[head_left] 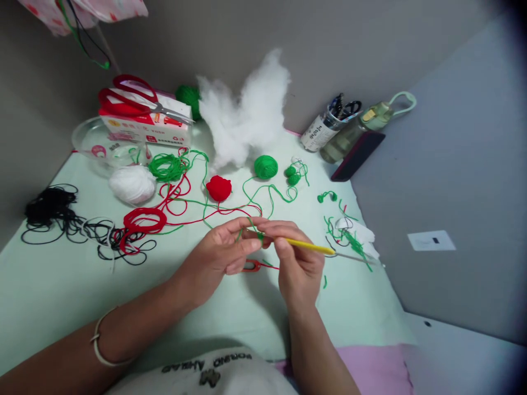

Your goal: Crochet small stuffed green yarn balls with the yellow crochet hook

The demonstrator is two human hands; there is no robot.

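Both hands meet over the middle of the pale green table (61, 285). My left hand (224, 249) is closed, pinching a small green crochet piece (259, 236) with a strand of green yarn running off it. My right hand (296, 263) is closed round a yellow-handled crochet hook (313, 247), whose tip points left into the green piece. The green strand leads up to a green yarn ball (265, 166). A small red loop-handled tool (252, 266) lies on the table under my hands.
A red crochet piece (218, 187), white yarn ball (132, 184), loose red (144, 219), green (167, 167) and black yarn (53, 211) lie at left. White stuffing (247, 118), red scissors (135, 99) on a box, a clear bowl (88, 140), a jar (325, 127), a bottle (362, 123) and a phone (357, 155) stand behind.
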